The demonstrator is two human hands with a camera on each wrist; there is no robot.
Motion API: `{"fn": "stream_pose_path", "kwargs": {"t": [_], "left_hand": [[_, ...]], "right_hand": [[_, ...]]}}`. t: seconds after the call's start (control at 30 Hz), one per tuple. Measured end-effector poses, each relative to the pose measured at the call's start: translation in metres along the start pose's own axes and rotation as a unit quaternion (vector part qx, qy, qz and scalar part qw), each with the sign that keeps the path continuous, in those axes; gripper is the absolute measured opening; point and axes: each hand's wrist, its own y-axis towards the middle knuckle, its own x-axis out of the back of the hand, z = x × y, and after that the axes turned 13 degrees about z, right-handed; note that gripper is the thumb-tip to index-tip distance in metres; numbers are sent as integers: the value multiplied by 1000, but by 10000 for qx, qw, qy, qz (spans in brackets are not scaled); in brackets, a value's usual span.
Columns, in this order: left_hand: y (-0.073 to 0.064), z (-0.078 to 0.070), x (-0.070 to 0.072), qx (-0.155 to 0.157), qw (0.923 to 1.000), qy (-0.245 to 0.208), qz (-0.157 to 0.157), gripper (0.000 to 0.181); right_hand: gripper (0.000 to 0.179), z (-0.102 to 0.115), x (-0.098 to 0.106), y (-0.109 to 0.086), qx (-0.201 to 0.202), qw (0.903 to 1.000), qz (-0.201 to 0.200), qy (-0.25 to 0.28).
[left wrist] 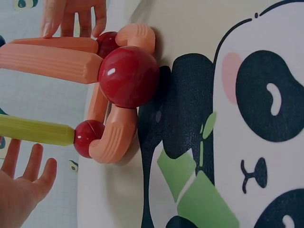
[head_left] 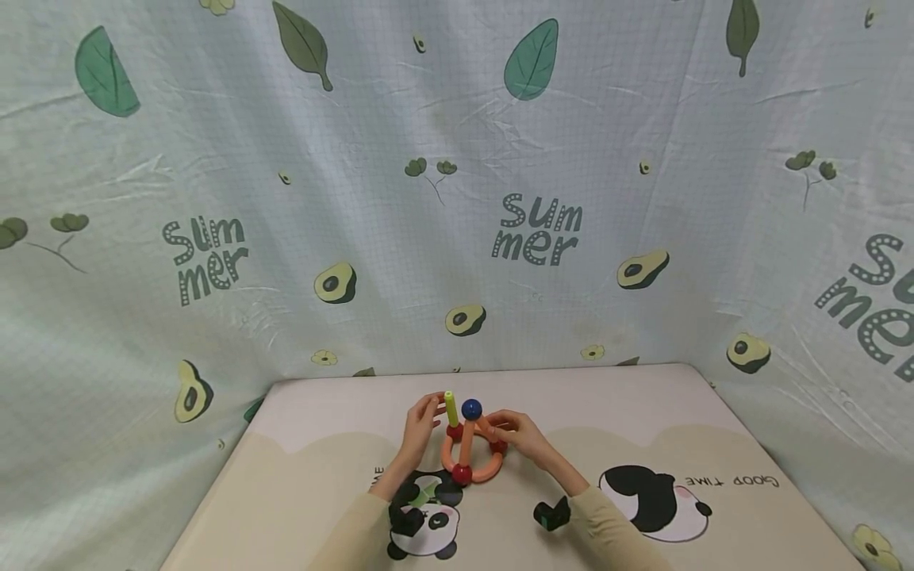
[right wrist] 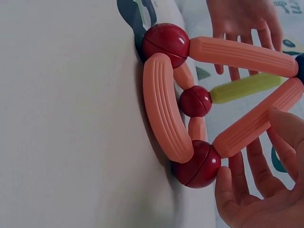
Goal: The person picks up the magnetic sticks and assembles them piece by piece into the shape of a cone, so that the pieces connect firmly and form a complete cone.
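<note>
A toy frame of magnetic rods and balls stands on the table. Its base ring has curved orange rods (right wrist: 166, 107) and red balls (right wrist: 197, 164). Two straight orange rods (head_left: 467, 444) lean together under a blue ball (head_left: 471, 409). A yellow-green rod (head_left: 451, 408) rises from the rear red ball (left wrist: 89, 137), its upper end bare. My left hand (head_left: 421, 428) is beside that rod, fingers loosely extended, fingertips close behind it; contact is unclear. My right hand (head_left: 523, 434) pinches the right-hand straight orange rod (right wrist: 259, 121), thumb on its near side and fingers partly hidden behind.
A pale tabletop (head_left: 321, 452) with printed pandas (head_left: 653, 503) lies under the toy. Behind it hangs a printed cloth (head_left: 400, 238). Dark wrist devices (head_left: 552, 514) show by both forearms.
</note>
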Motion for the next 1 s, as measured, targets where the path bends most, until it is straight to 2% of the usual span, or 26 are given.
{"fn": "stream_pose_path", "kwargs": {"t": [0.17,0.3,0.43,0.57,1.0], "left_hand": [[-8,-16,-5,-71,9999,-68,95,33],[-13,-24,-8,-28,10000,39,79,32],[-14,-25,-9,-16,9999,40,132,32],[-13,-24,-9,-137,9995,7,275,32],[-12,-22,-13,-313,9974,-307,572,32]], "right_hand": [[27,16,-1,-8,-28,10000,42,33],[27,12,-2,-6,-62,10000,23,63],[29,-5,-1,3,-59,9999,-6,113],[32,-17,1,9,13,9999,-15,117],[38,-21,3,9,68,9998,78,160]]}}
